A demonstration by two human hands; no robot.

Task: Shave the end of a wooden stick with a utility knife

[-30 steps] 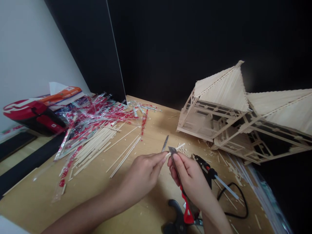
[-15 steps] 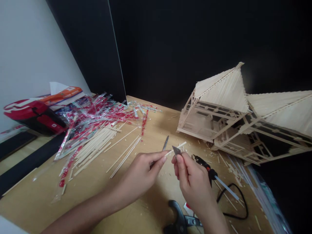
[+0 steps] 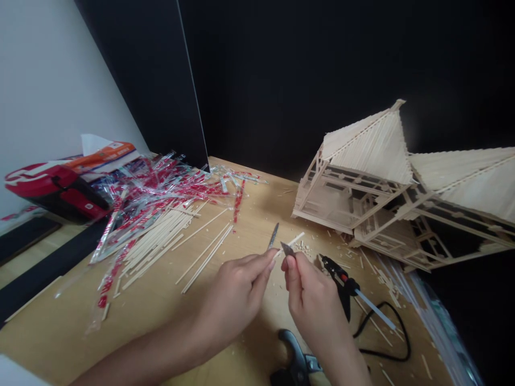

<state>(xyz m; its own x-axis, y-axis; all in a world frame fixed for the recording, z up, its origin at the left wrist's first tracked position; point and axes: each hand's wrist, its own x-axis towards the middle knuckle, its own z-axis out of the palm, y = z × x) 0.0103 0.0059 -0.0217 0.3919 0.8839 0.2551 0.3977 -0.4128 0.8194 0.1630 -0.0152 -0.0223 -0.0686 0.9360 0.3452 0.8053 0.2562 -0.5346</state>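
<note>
Black panelling backs the worktop. Above it, clear of the rear edge, the left hand pinches a wooden stick; the right hand, closed, grips a blade. Pinch firmly, outside the blade's path.

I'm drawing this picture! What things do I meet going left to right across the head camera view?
Red-and-black case → pile of wooden sticks → left hand → right hand → glue gun.
</note>
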